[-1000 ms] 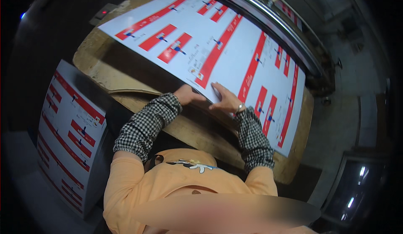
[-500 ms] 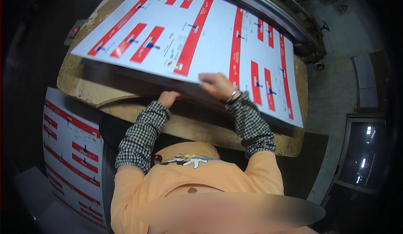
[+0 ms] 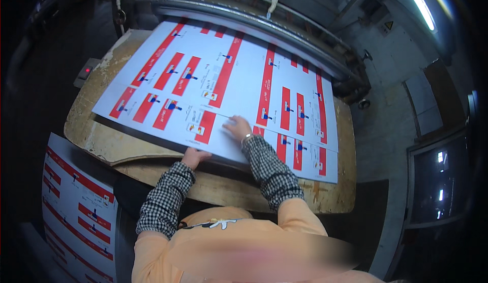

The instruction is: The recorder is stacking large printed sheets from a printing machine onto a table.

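Note:
A large white printed sheet with red bands and small blue figures lies over the worn wooden table, its far end at the metal roller. A second sheet with the same print shows as a strip along the near side, the two overlapping. My left hand is closed on the near edge of this second sheet, some fingers hidden under it. My right hand rests on the paper near the seam between the sheets, fingers stretched out and slightly blurred.
The wooden table has a chipped, curved near edge. Another stack of printed sheets stands at the lower left. A small box with a red light is beside the table's left edge. A dark glazed panel stands at the right.
The sheet lifted at its near edge now lies lower and flatter, with the seam of two sheets visible. My right hand has moved from the edge onto the paper; my left hand now holds the edge.

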The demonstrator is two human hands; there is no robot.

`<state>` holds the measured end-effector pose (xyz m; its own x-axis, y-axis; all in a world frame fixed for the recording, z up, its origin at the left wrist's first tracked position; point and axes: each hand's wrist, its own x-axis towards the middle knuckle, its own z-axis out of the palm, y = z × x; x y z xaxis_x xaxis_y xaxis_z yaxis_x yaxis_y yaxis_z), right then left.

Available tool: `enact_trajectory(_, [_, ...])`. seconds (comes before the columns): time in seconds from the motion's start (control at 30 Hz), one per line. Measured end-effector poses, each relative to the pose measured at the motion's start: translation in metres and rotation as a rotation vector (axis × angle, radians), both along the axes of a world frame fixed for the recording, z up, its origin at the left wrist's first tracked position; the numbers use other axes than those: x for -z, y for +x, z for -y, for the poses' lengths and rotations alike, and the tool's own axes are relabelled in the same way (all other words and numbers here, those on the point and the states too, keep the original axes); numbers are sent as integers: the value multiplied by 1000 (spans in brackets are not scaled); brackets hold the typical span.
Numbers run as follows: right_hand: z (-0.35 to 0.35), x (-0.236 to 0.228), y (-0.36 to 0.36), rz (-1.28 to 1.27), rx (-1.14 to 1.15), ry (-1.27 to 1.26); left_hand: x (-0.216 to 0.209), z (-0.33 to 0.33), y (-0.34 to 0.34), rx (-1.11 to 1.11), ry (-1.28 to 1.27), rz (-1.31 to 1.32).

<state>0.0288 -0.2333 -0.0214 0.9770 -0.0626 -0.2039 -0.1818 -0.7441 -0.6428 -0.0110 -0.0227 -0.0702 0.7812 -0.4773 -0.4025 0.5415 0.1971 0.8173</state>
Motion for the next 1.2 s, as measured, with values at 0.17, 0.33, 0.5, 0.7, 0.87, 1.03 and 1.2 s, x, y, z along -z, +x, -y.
enact_trajectory(0.17, [-23,9,-44,124,-477,-311,-12,-1,0,47,-10,-67])
enact_trajectory(0.33, [-8,-27,-35,-197,-455,4,-14,1,-4,-18,12,-108])
enact_trajectory(0.5, [2,-71,-35,-143,-275,253,24,-2,4,54,115,-8])
enact_trajectory(0.7, [-2,-42,-56,7,-227,384,18,4,6,59,165,-61])
enact_trajectory(0.87, [-10,-12,-59,22,-269,301,-6,2,3,0,3,-101])
enact_trajectory(1.03, [5,-5,-15,-92,-190,244,-8,2,1,-3,-31,-92])
enact_trajectory(1.2, [-6,11,-6,-68,-215,-136,-6,0,0,12,0,2])
